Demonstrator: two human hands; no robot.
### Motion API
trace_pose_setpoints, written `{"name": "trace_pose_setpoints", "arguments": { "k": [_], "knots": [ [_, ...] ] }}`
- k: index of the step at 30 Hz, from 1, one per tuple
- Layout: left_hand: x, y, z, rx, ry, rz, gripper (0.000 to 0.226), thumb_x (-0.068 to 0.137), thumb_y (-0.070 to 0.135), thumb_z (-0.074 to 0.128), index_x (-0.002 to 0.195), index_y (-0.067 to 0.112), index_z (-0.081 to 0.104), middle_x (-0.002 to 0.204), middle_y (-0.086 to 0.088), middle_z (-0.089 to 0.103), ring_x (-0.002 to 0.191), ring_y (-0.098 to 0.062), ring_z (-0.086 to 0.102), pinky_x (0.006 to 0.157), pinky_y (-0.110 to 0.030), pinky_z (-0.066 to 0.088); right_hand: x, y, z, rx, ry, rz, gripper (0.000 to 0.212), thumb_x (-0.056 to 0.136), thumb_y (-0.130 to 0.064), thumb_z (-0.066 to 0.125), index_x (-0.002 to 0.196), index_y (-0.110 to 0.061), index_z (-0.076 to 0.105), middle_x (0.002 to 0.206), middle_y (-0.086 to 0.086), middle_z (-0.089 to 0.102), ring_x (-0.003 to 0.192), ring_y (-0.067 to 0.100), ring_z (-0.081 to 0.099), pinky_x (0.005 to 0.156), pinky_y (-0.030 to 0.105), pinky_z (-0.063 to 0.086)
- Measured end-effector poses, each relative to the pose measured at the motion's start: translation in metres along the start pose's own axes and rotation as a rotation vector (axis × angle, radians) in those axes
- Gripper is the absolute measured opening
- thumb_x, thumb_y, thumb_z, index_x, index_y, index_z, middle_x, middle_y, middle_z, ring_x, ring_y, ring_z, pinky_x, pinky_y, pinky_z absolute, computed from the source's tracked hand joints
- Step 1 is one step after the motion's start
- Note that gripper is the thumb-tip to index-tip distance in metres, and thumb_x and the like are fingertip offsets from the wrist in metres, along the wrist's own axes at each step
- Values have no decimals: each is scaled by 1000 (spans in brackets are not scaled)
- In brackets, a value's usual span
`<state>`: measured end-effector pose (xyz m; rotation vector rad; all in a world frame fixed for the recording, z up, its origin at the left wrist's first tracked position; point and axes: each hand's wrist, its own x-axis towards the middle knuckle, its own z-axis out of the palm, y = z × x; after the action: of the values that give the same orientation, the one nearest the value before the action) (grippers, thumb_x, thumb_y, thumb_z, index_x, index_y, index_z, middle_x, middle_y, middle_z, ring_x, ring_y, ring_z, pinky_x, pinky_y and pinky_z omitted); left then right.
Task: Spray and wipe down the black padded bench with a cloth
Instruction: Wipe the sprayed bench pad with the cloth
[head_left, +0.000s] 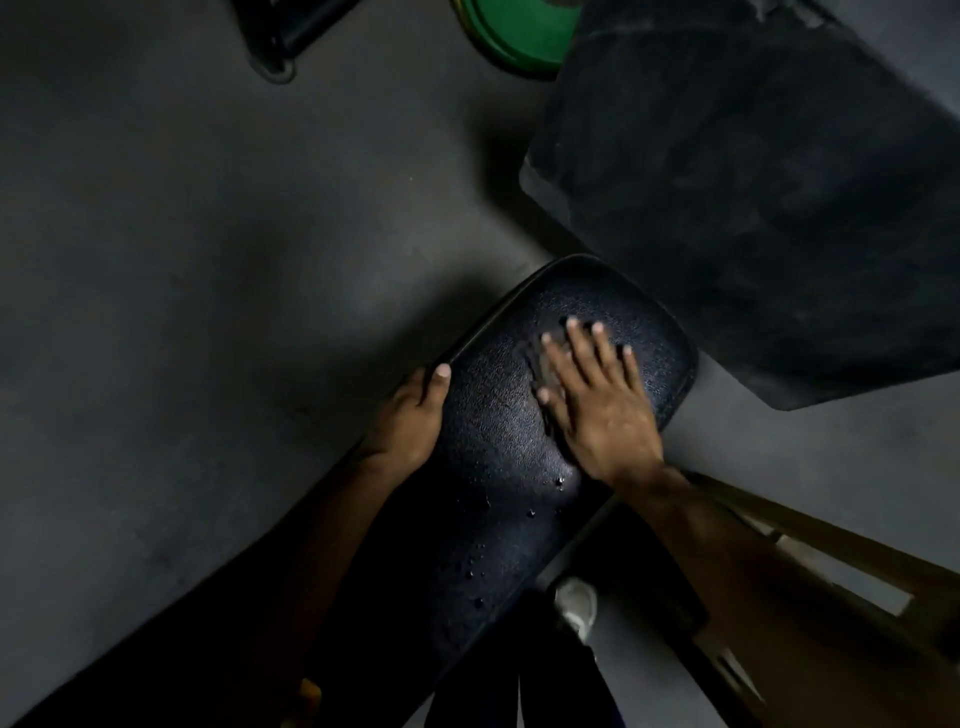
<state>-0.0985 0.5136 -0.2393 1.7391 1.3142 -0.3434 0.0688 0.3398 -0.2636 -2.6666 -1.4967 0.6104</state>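
— Where's your left hand (413, 418), and what has it got?

— Curled over the left edge of the black padded bench seat with the pebbled vinyl skin (498, 452), thumb on top, fingers hidden below the rim; my grip there is closed on the edge, bracing; I'd guess the frame is heavy enough not to shift, but the padding gives under pressure, so the rim is the firm place to hold.

— And the vinyl itself?

— Wet; water droplets (480, 564) bead on the near half, so I judge it slick; the grain should still give a cloth some bite.

— The cloth?

— A thin dark cloth (543, 364), soft and limp, lies flat on the far half of the surface; my right hand (602, 410) is spread wide over it, palm down, pressing rather than pinching; it peeks out past my fingers on the left; best driven by flat pressure, I think, since pinching would bunch it.

— Beyond that?

— A second black pad (753, 197), tilted, just past the seat's far end.
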Motion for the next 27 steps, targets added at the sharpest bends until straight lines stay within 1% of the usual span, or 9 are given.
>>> {"name": "trace_pose_setpoints", "arguments": {
  "k": [2,4,9,11,13,15,19,22,27],
  "knots": [
    [-3,-3,6,41,19,22,57,106,45,29,150,11,41,155,-14,43,142,-30,39,115,-31,26,24,-10,-4,55,10,80,66,112,-54,29,170,-29,12,180,0,2,166,29,-3,133,52,4],
    [-7,-6,11,95,26,42,61,105,45,29,156,10,30,161,-13,31,148,-29,30,121,-34,19,33,-32,0,71,14,77,69,111,-54,29,170,-24,12,180,2,2,166,31,-4,132,53,1],
    [-17,-10,20,138,70,54,66,104,45,33,157,8,21,165,-13,18,153,-25,16,124,-40,12,-38,-56,28,-38,9,-272,71,107,-52,43,169,-22,24,179,0,17,166,26,11,133,52,11],
    [-23,-12,25,159,101,67,68,103,45,36,158,7,20,166,-12,16,154,-25,14,125,-40,11,-69,-36,37,-44,5,-308,70,107,-54,44,168,-24,27,178,-2,20,165,24,14,132,54,18],
    [-30,-14,31,190,133,87,70,103,45,40,158,7,19,167,-11,13,154,-25,11,125,-39,10,-86,-9,37,-76,1,-270,70,106,-55,41,167,-26,28,177,-3,23,165,23,15,129,55,27],
    [-36,-17,37,221,162,101,73,102,46,42,158,8,17,167,-9,10,155,-24,7,125,-38,8,-85,20,29,-98,-5,-219,69,106,-56,36,168,-27,26,177,-2,22,164,24,16,127,56,28],
    [-45,-27,49,290,208,142,76,100,47,45,158,8,15,168,-8,5,155,-24,3,125,-40,8,-46,47,8,-5,18,-49,66,111,-53,28,170,-25,18,179,1,12,166,30,7,132,56,15],
    [-55,-35,55,335,224,152,77,100,47,46,159,11,13,168,-5,2,155,-23,2,125,-42,9,-21,20,4,74,3,29,67,112,-52,29,170,-24,12,180,0,2,166,28,-5,133,54,1],
    [-76,-47,57,380,220,131,78,99,48,47,159,13,12,168,-4,1,155,-22,3,123,-45,9,-62,-41,28,-26,-28,-343,72,106,-51,36,169,-20,21,179,2,16,166,28,11,132,55,15]
  ]
}}
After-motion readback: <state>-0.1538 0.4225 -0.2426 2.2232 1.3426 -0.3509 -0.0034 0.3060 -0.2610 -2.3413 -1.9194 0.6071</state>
